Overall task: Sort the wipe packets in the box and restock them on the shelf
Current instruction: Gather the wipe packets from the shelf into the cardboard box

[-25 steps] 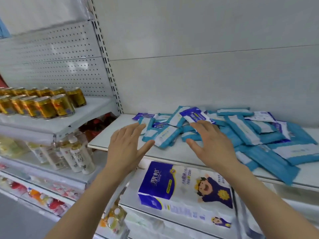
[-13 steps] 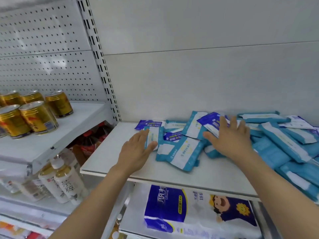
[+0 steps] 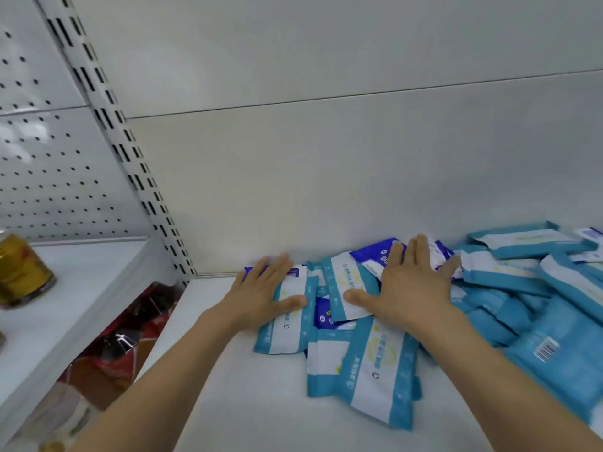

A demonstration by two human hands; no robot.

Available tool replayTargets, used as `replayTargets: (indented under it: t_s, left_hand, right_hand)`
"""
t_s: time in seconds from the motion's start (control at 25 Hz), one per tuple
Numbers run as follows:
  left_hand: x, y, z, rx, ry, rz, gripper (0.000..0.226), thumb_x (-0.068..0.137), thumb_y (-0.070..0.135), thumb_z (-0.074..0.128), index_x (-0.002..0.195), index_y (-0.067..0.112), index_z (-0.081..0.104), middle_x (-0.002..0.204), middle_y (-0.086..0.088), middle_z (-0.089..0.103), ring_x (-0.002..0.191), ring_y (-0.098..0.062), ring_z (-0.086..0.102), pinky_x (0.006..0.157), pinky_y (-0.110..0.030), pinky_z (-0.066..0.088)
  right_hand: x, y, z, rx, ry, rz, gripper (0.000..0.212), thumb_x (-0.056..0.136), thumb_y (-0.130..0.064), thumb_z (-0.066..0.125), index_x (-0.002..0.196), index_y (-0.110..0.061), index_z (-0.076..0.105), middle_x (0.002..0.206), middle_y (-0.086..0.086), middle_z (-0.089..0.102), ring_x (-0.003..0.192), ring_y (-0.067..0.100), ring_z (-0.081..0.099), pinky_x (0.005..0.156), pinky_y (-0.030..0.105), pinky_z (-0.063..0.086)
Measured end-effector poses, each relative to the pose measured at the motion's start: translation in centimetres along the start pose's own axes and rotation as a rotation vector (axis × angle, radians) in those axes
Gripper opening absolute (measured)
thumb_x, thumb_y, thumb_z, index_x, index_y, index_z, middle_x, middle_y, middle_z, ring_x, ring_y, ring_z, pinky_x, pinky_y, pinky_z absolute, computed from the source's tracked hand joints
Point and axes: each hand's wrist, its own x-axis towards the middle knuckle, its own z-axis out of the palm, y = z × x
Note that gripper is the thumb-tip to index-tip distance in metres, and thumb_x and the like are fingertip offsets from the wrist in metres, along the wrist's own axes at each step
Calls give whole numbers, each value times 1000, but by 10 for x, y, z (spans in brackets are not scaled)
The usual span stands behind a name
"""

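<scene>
A loose heap of wipe packets lies on the white shelf (image 3: 248, 402). Most are light blue and white (image 3: 375, 370); a few dark blue ones (image 3: 375, 254) sit among them near the back wall. My left hand (image 3: 261, 295) lies flat with straight fingers on the leftmost light blue packet (image 3: 287, 324). My right hand (image 3: 408, 288) rests flat, fingers spread, on the middle of the heap, covering a light blue packet (image 3: 346, 288) and the dark blue one. More packets (image 3: 538, 308) pile up to the right. No box is in view.
A slotted upright (image 3: 130, 158) and pegboard back (image 3: 49, 158) stand at left. The neighbouring shelf (image 3: 81, 288) carries a gold can (image 3: 19, 269). Red-packaged goods (image 3: 130, 337) sit on the level below. The plain back wall (image 3: 359, 174) rises behind the heap.
Both hands have reached further onto the heap and now lie flat on the packets. The view has moved closer and tilted up, so the lower shelves and tissue pack are out of sight.
</scene>
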Motion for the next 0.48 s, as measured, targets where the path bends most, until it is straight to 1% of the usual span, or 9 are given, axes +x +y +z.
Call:
replayTargets:
  t_s: [0.04,0.08,0.12,0.2,0.28,0.32,0.36,0.4,0.48]
  left_hand:
    - [3,-2,-1,-11,24,3,95,76,86,33,153,36,9,160,12,16,146,-14,14,119,-39,14]
    - [5,-3,-3,-41,60,-5,96,75,84,43,152,34,16,157,9,26,142,-15,24,117,-38,22]
    - [7,-3,-4,-73,86,-31,100,71,83,50,151,31,20,153,7,31,138,-17,31,113,-38,28]
    - [10,-2,-8,-17,115,-111,108,62,89,53,147,26,30,145,0,42,130,-22,40,105,-38,36]
    - [10,-1,-12,87,130,-183,106,55,95,47,131,21,45,126,-2,56,114,-23,52,92,-37,41]
    - [10,-2,-14,66,119,-216,99,54,96,47,118,20,51,114,0,60,104,-21,56,85,-35,43]
    - [7,-4,-17,2,94,-249,91,54,94,50,105,19,52,104,2,62,95,-19,59,79,-33,44]
    - [5,-6,-20,-89,70,-281,82,56,91,55,96,19,52,95,4,63,88,-16,60,74,-32,46]
    - [1,-15,-20,-263,68,-306,72,59,83,65,88,18,56,84,5,65,78,-14,62,69,-33,49]
  right_hand:
    - [-2,-3,-1,-10,2,-4,119,75,-88,29,152,-2,-1,160,17,0,147,36,-8,108,69,9]
    - [-5,-8,-2,-17,4,0,118,76,-87,30,152,-2,0,160,16,3,147,35,-3,109,66,12]
    - [-7,-14,-3,-19,2,9,115,77,-85,32,152,-3,3,159,16,7,146,34,5,110,62,16]
    - [-13,-28,-1,-8,28,13,102,83,-77,37,150,-3,16,152,16,25,138,33,23,107,52,24]
    - [-18,-42,-1,11,90,-6,79,89,-65,41,140,-5,33,140,13,41,127,31,34,101,45,29]
    - [-20,-49,-1,31,96,-9,72,91,-62,41,136,-6,37,136,12,45,124,30,37,100,43,30]
    - [-21,-57,-1,61,82,-6,70,91,-62,40,135,-7,39,135,12,46,123,31,37,99,43,31]
    - [-22,-65,0,98,55,5,72,92,-65,36,136,-8,39,136,13,45,124,31,37,100,43,32]
    - [-25,-77,0,207,3,41,75,93,-68,28,140,-11,36,140,14,40,128,32,34,101,44,33]
